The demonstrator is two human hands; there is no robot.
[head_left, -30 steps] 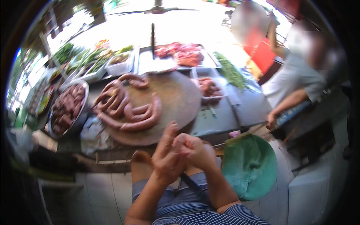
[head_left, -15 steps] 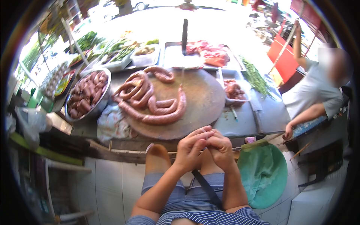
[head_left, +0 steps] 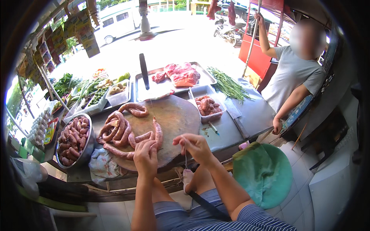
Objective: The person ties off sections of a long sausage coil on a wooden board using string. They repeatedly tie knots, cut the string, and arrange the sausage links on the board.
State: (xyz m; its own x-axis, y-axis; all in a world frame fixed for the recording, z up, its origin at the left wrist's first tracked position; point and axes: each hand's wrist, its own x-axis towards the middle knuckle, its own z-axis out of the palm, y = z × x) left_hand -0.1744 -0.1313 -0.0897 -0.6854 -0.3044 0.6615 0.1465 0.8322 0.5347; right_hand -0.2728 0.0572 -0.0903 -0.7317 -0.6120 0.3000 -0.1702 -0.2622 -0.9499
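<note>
A long coiled sausage [head_left: 122, 128] lies on a round wooden chopping board [head_left: 179, 115]. My left hand [head_left: 146, 158] is closed with fingertips pinched over the sausage's near stretch; what is between them is hidden. To its right, above the board's near edge, my right hand [head_left: 197, 149] pinches a thin pale string [head_left: 185, 156], whose end dangles below the fingers. Left of the board stands a metal basin [head_left: 91, 143] full of short sausage links [head_left: 74, 139], with a stained cloth [head_left: 106, 165] between the two.
A cleaver [head_left: 236, 115] and a plastic tub of meat pieces [head_left: 208, 106] lie right of the board. Behind are a tray of raw meat [head_left: 181, 75], a dark upright bar [head_left: 143, 71], vegetables and long beans [head_left: 228, 84]. A person [head_left: 295, 75] stands at right, near a green-covered stool [head_left: 264, 173].
My hands, together before, have parted: the left has gone to the sausage, the right holds the string out to its right. My view has turned, shifting the table leftward.
</note>
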